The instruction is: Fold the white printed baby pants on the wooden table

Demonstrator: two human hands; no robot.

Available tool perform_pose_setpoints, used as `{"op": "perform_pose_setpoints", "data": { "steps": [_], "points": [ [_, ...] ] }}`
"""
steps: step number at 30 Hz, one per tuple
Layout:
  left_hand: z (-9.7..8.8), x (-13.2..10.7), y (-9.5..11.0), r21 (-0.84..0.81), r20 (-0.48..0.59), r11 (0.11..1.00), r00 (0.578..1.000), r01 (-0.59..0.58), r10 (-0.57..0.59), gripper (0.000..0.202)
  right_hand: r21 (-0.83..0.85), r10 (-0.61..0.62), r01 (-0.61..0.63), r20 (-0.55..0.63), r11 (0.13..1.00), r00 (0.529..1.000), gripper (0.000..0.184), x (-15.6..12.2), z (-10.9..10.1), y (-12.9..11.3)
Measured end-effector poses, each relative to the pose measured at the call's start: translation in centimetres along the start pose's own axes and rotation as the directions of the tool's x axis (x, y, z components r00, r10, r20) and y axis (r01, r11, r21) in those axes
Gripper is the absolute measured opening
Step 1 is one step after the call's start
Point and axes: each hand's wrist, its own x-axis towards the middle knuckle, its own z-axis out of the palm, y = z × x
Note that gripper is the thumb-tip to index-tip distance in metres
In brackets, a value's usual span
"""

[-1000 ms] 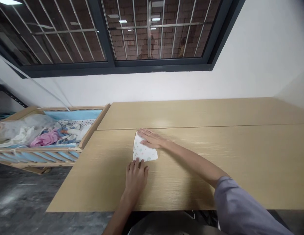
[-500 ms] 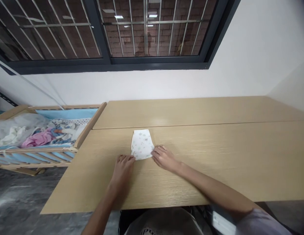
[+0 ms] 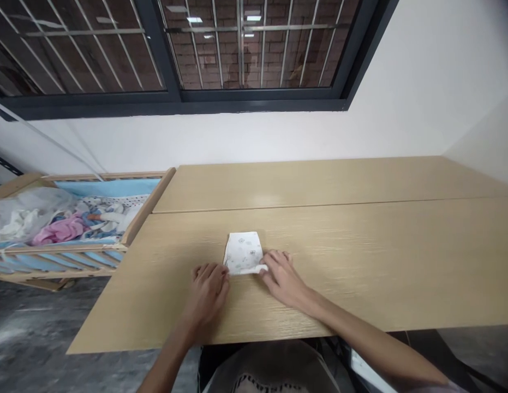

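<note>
The right hand (image 3: 282,277) pinches the near right corner of the cloth (image 3: 243,251) on the table (image 3: 360,262), while the left hand (image 3: 209,286), fingers curled, seems to pinch the near left.

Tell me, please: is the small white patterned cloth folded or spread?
Mostly spread: the cloth lies flat, but its near right corner looks curled up at the right hand. Hidden layers underneath: cannot tell.

patterned white cloth (image 3: 243,251) on a pale wood-grain table (image 3: 360,262)
</note>
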Motion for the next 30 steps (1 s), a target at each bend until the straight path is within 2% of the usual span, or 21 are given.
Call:
{"op": "perform_pose_setpoints", "data": {
  "steps": [5, 9, 12, 15, 17, 18, 20, 22, 24, 27, 30],
  "points": [
    [0.5, 5.4, -1.3, -0.057, 0.004, 0.986, 0.988, 0.157, -0.157, 0.024, 0.178, 0.072, -0.07, -0.005, 0.981, 0.997, 0.019, 4.2, -0.6, 2.5],
    [2.2, 10.0, -3.3, -0.046, 0.035, 0.973, 0.973, 0.228, -0.227, 0.025, 0.317, 0.202, -0.175, -0.055, 0.932, 0.978, 0.023, 7.9, 0.5, 5.5],
    [3.5, 11.8, -4.6, -0.03, 0.051, 0.968, 0.968, 0.247, -0.246, 0.024, 0.307, 0.274, -0.248, -0.043, 0.919, 0.961, 0.027, 9.6, 1.9, 7.3],
    [4.4, 12.0, -5.0, -0.007, 0.044, 0.97, 0.969, 0.244, -0.244, 0.025, 0.257, 0.308, -0.295, -0.01, 0.92, 0.951, 0.029, 9.9, 2.7, 7.8],
    [4.6, 11.6, -4.5, 0.016, 0.005, 0.971, 0.971, 0.239, -0.239, 0.031, 0.175, 0.302, -0.286, -0.069, 0.942, 0.951, 0.033, 9.6, 2.7, 7.1],
    [4.7, 11.2, -4.0, 0.027, -0.021, 0.972, 0.973, 0.232, -0.231, 0.035, 0.113, 0.27, -0.257, -0.123, 0.96, 0.955, 0.035, 9.3, 2.5, 6.5],
    [5.0, 10.5, -2.8, 0.038, -0.061, 0.981, 0.98, 0.19, -0.187, 0.045, -0.032, 0.118, -0.126, -0.182, 0.991, 0.976, 0.041, 8.6, 2.0, 5.1],
    [5.6, 9.9, -1.6, 0.039, -0.056, 0.997, 0.996, 0.066, -0.064, 0.057, -0.13, -0.07, 0.057, -0.094, 0.99, 0.993, 0.047, 8.1, 1.9, 3.9],
    [6.5, 9.3, -0.8, 0.048, -0.005, 0.997, 0.998, -0.063, 0.063, 0.069, -0.16, -0.178, 0.185, 0.052, 0.97, 0.983, 0.058, 7.7, 2.3, 3.2],
    [8.1, 8.7, -0.7, 0.111, 0.091, 0.989, 0.992, -0.103, 0.093, 0.077, -0.195, -0.181, 0.211, 0.16, 0.958, 0.97, 0.074, 7.3, 3.5, 3.4],
    [9.2, 8.2, -1.6, 0.175, 0.109, 0.979, 0.991, -0.101, 0.083, 0.073, -0.211, -0.164, 0.199, 0.175, 0.957, 0.971, 0.073, 7.0, 4.3, 4.3]
  ]
}}
